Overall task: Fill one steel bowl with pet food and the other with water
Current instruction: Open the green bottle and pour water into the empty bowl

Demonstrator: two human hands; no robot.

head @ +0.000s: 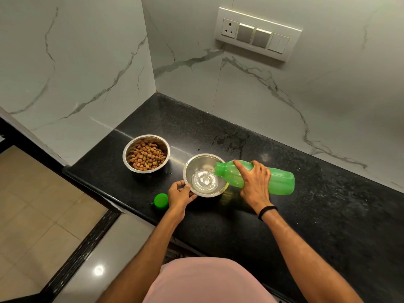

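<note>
Two shiny steel bowls sit at frame centre on the glossy, speckled black stone table; the green bottle is translucent matt plastic; the walls are polished veined marble.

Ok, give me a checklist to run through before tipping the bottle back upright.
1. Bottle gripped firmly by right hand: ok.
2. Bottle mouth over the water bowl: ok.
3. Left hand steadying that bowl's rim: ok.
4. Water level high enough: not ok, only the bottom is covered.
5. Food bowl filled with pet food: ok.
6. Cap on the counter within reach: ok.
</note>
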